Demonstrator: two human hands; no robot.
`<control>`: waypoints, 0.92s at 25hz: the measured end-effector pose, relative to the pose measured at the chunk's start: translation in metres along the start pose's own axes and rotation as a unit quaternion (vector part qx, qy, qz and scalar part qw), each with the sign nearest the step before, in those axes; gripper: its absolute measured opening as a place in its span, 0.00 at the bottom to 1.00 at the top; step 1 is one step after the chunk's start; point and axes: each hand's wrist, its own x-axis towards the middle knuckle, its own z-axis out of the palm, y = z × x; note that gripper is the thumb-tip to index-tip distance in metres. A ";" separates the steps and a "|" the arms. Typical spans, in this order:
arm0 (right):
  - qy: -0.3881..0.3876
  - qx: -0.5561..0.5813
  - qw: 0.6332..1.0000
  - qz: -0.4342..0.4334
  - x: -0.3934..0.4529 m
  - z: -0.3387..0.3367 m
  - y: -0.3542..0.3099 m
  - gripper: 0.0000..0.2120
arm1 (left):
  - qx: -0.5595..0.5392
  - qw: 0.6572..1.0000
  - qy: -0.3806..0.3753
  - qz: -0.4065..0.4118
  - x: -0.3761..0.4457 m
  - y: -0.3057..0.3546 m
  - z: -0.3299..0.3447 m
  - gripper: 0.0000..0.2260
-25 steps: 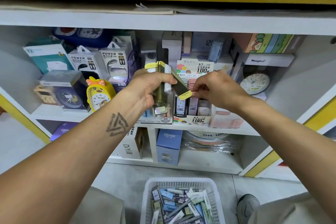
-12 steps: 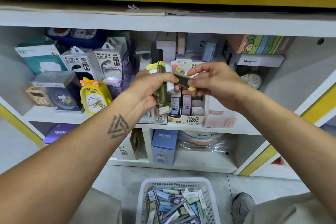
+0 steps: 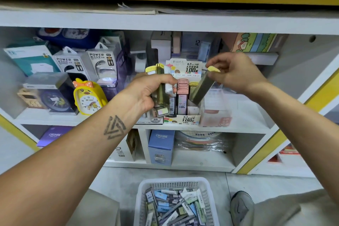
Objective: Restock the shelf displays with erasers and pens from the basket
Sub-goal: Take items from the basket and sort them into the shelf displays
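Observation:
My left hand (image 3: 146, 91) grips an upright bunch of slim yellow-capped packs (image 3: 159, 86) in front of the middle shelf. My right hand (image 3: 236, 71) pinches the yellow cap of one olive pack (image 3: 200, 88), tilted with its lower end over the right side of the cardboard display box (image 3: 189, 120). The box, printed "0.7 100", holds a row of pink packs (image 3: 182, 91). Below, on the floor, stands a white mesh basket (image 3: 145, 189) with several packs of stationery (image 3: 174, 205).
Left on the shelf stand a yellow duck clock (image 3: 88, 97), power bank boxes (image 3: 102, 62) and a boxed clock (image 3: 49, 93). A clear pink box (image 3: 218, 110) sits right of the display. A blue CRUHRE box (image 3: 161, 147) stands on the lower shelf. A shoe (image 3: 241, 207) is by the basket.
My right hand has pulled one pack away from the bunch in my left hand and carried it right and down to the display box. My left hand stayed with its bunch.

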 end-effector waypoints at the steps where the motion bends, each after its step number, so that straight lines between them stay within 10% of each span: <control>1: -0.003 -0.024 1.000 -0.009 0.000 0.003 0.002 0.09 | -0.002 1.000 0.000 0.000 0.000 -0.001 0.000 0.14; 11: 0.042 -0.231 0.964 -0.129 0.013 0.022 0.014 0.12 | 0.017 1.000 -0.001 0.004 0.005 -0.006 -0.002 0.29; 23: 0.012 -0.291 0.938 -0.188 0.016 0.044 0.021 0.06 | 0.028 0.997 -0.056 -0.036 0.004 -0.015 -0.002 0.17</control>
